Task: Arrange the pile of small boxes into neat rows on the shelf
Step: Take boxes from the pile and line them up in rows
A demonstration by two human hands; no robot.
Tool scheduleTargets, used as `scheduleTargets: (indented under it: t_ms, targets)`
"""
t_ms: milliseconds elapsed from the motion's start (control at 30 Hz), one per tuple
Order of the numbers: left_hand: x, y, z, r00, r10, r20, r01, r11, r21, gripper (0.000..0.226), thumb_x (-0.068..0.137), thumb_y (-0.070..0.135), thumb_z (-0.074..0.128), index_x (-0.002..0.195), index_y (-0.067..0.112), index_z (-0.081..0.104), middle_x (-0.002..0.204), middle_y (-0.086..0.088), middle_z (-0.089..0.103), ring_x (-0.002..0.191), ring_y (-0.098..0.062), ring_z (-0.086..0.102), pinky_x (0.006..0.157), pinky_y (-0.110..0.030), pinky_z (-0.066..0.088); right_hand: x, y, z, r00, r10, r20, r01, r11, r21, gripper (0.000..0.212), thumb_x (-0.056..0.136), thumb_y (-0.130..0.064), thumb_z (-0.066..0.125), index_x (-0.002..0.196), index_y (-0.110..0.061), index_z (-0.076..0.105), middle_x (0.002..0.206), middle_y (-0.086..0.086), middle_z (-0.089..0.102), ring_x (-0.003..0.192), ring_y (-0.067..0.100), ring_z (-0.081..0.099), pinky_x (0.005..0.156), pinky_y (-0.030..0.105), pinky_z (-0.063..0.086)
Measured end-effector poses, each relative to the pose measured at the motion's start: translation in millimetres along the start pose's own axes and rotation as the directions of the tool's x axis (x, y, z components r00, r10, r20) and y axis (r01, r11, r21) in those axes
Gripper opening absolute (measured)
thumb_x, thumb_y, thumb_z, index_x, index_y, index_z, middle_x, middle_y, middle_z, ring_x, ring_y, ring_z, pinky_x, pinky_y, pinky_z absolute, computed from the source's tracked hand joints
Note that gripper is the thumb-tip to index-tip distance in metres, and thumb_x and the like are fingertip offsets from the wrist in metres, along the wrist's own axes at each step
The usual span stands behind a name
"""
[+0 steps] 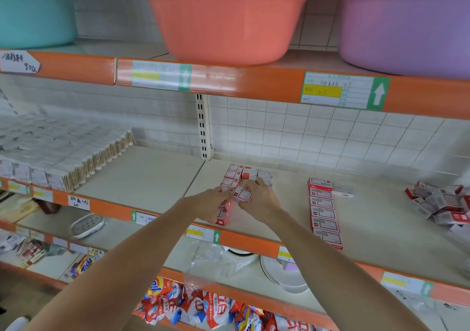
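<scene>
Small red-and-white boxes lie on the middle shelf. A row of them runs from the back wall toward the front edge at centre. My left hand rests on the front part of that row, fingers over the boxes. My right hand pinches one small box beside the row, tilted. A second neat row lies to the right. A loose pile of boxes sits at the far right.
Packs of cotton swabs fill the shelf's left part. Teal, orange and purple basins stand on the shelf above. Below are white plates, a soap dish and detergent bags.
</scene>
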State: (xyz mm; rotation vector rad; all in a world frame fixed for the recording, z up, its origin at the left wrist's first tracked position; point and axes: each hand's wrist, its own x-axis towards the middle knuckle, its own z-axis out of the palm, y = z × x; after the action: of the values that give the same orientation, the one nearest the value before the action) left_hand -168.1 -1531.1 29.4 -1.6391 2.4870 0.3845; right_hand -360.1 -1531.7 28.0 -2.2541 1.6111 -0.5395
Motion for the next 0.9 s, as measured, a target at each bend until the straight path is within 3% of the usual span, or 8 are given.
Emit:
scheduleTargets:
  t_ms: [100,200,233,300,433,533,700,900]
  targets:
    - [1.3,-0.9,2.0,0.999,0.018,0.027,-0.02,0.999,0.046,0.033,0.093,0.016,0.062,0.107,0.035,0.039,0.118,0.001,0.041,0.099,-0.018,0.049,0.095,-0.032,0.049,0.1,1.2,-1.4,1.0,0.009,0.003,-0.009,1.0,0.017,0.053,0.083,-0.036,0.07,0.133,-0.026,0.054,0.126,-0.001,0.049,0.115,0.02,0.052,0.089,0.033,0.05]
    - [-1.8,-4.8,2.6,0.995,0.098,-0.02,-0.096,0.991,0.094,0.04,0.099,0.026,0.055,0.138,0.023,0.046,0.145,-0.005,0.038,0.111,-0.01,0.036,0.107,-0.036,0.037,-0.1,2.3,-1.5,1.0,0.02,0.007,-0.02,0.999,0.03,0.052,0.083,-0.034,0.071,0.131,-0.025,0.054,0.126,0.0,0.049,0.115,0.021,0.052,0.089,0.032,0.049]
    - [-2.1,-5.8,2.0,0.992,0.12,-0.035,-0.115,0.988,0.107,0.039,0.099,0.026,0.055,0.137,0.023,0.047,0.146,-0.005,0.038,0.112,-0.01,0.036,0.106,-0.036,0.038,0.0,2.6,-1.6,1.0,0.024,0.007,-0.024,0.999,0.029,0.051,0.083,-0.034,0.071,0.13,-0.024,0.054,0.125,0.0,0.049,0.114,0.021,0.051,0.088,0.032,0.049]
    - [-2.0,-3.3,1.7,0.998,0.062,0.008,-0.063,0.998,0.026,0.031,0.092,0.016,0.065,0.115,0.028,0.047,0.131,-0.005,0.043,0.107,-0.018,0.047,0.095,-0.031,0.045,-0.1,2.9,-1.8,1.0,0.03,0.003,-0.03,0.999,0.028,0.05,0.083,-0.033,0.072,0.128,-0.023,0.054,0.123,0.001,0.05,0.112,0.021,0.052,0.086,0.032,0.048]
    - [-4.3,0.8,-3.4,0.997,-0.031,0.066,0.036,0.996,-0.078,0.043,0.078,0.002,0.071,0.093,0.027,0.04,0.11,-0.005,0.044,0.091,-0.022,0.051,0.081,-0.033,0.051,0.7,3.6,-2.5,0.999,0.04,0.009,-0.04,0.999,0.032,0.05,0.083,-0.033,0.071,0.129,-0.022,0.053,0.125,0.002,0.049,0.113,0.023,0.052,0.086,0.032,0.048]
    - [-7.2,3.2,-6.1,0.996,-0.037,0.079,0.044,0.995,-0.084,0.045,0.078,0.0,0.071,0.099,0.026,0.041,0.107,-0.005,0.044,0.088,-0.019,0.048,0.079,-0.032,0.049,0.8,4.0,-3.3,0.999,0.052,0.014,-0.052,0.998,0.038,0.053,0.083,-0.035,0.07,0.131,-0.025,0.049,0.127,0.002,0.048,0.115,0.023,0.051,0.087,0.034,0.051]
    - [-7.1,7.5,-10.4,0.992,-0.016,0.125,0.029,0.994,-0.106,0.065,0.081,0.007,0.073,0.133,0.025,0.039,0.108,0.001,0.049,0.106,-0.021,0.055,0.084,-0.026,0.047,1.1,-0.1,-4.4,0.998,0.021,0.059,-0.02,0.999,-0.029,0.054,0.082,-0.046,0.065,0.133,-0.039,0.048,0.127,-0.001,0.049,0.111,0.024,0.054,0.084,0.035,0.053]
    - [-4.7,4.4,-16.8,0.986,-0.054,0.159,0.072,0.991,-0.113,0.065,0.072,0.013,0.084,0.126,0.015,0.047,0.105,0.002,0.053,0.101,-0.02,0.056,0.08,-0.026,0.045,1.9,-13.7,-3.5,0.988,-0.021,0.151,0.076,0.926,-0.369,0.059,0.085,-0.059,0.056,0.134,-0.027,0.046,0.123,0.002,0.053,0.104,0.024,0.058,0.075,0.03,0.045]
